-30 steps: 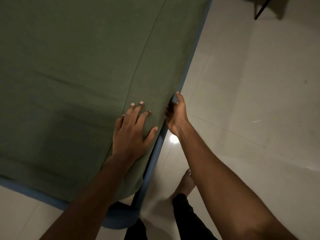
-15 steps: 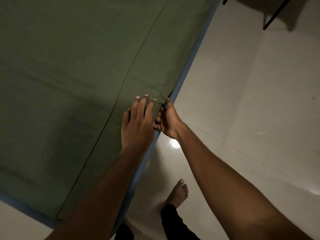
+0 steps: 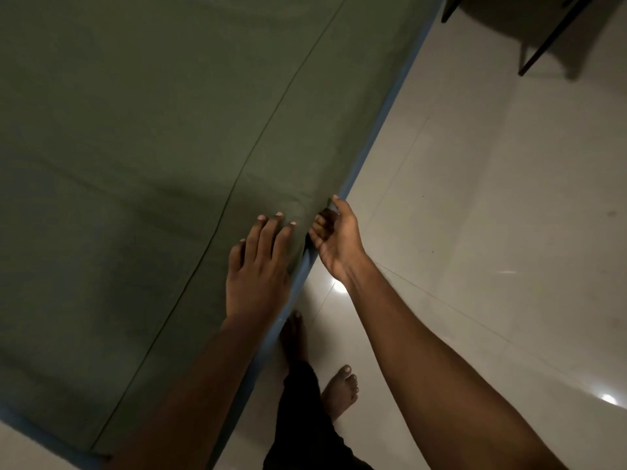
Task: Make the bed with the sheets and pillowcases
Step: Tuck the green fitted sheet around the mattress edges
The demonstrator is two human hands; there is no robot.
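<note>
Two points of contact at mid-frame, side by side. Left hand [image 3: 258,269] flat on the green sheet [image 3: 152,130], fingers [image 3: 268,237] straight and close together, pressing beside the blue mattress edge [image 3: 383,122]. Right hand [image 3: 337,240] — fingers curled, thumb up — pinching the sheet's overhang. Sheet spread smooth across the left and centre of the frame; pale tiled floor [image 3: 492,232] at right.

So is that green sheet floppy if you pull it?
Probably floppy: the green sheet bends over the blue mattress edge and puckers where the right hand pinches it. Likely light too: one hand alone handles its edge. It may slide, so the left hand presses it flat.
</note>
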